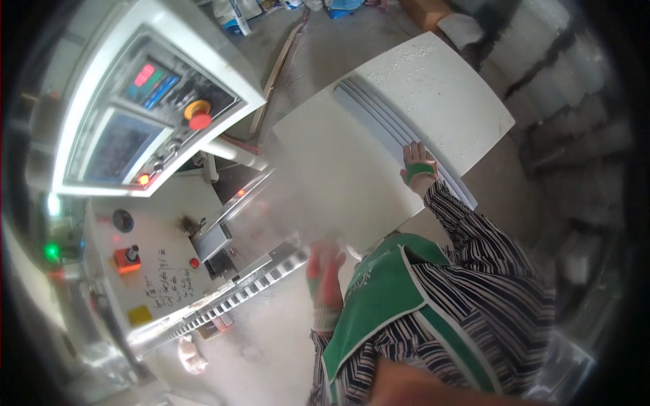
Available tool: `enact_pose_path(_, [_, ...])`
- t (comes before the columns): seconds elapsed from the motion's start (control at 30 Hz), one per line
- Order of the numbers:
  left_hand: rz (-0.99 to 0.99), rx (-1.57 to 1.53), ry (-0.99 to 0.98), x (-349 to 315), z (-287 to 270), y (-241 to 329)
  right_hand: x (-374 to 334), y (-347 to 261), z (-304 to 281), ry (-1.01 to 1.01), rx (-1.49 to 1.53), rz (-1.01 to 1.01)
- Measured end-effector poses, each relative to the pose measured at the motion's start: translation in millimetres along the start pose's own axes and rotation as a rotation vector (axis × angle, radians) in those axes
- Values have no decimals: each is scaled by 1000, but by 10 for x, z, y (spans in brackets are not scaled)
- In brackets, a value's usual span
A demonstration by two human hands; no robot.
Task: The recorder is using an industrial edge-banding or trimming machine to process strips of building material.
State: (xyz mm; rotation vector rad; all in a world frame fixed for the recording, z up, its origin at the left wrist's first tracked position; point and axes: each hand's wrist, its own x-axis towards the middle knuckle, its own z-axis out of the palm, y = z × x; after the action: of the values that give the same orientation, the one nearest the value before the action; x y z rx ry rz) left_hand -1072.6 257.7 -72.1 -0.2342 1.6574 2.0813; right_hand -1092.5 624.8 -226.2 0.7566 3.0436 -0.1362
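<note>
Several long, narrow grey strips [376, 116] lie side by side on a white tabletop [450, 88]; their near ends stick out past its edge. My right hand [418, 164], with a green band round the palm, rests on the strips with its fingers stretched out over them. Lower and to the left is my left hand [326, 271], in a red glove, beside the end of a machine's toothed rail [250, 292]. Haze and motion smear that hand, so its fingers and anything in them cannot be made out.
At the upper left stands a white control panel [233, 81] with a screen and a red stop button [200, 120]. Below it is a machine cabinet [152, 237] with an orange switch [127, 258]. A cardboard box [425, 12] and bags [233, 15] lie at the back.
</note>
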Motion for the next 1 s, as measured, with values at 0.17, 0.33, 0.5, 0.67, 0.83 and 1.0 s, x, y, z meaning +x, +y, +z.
enact_pose_path(0.17, [-81, 53, -13, 95, 233, -27, -5, 154, 745, -47, -165, -30])
enact_pose_path(0.33, [-106, 77, -5, 127, 262, -60, -108, 123, 1327, 76, -225, -189])
enact_pose_path(0.5, [-106, 58, -1, 173, 287, -34, -215, -129, 1049, -73, -14, -178])
enact_pose_path(0.67, [-105, 61, -20, 126, 210, 1, -667, -320, 900, 57, 97, -390])
enact_pose_path(0.83, [-119, 69, -64, 46, 150, 102, -850, -460, 959, -271, 148, -200])
enact_pose_path(1.0, [-145, -3, -64, 52, 7, 77, -1051, -551, 220, -508, 131, -371])
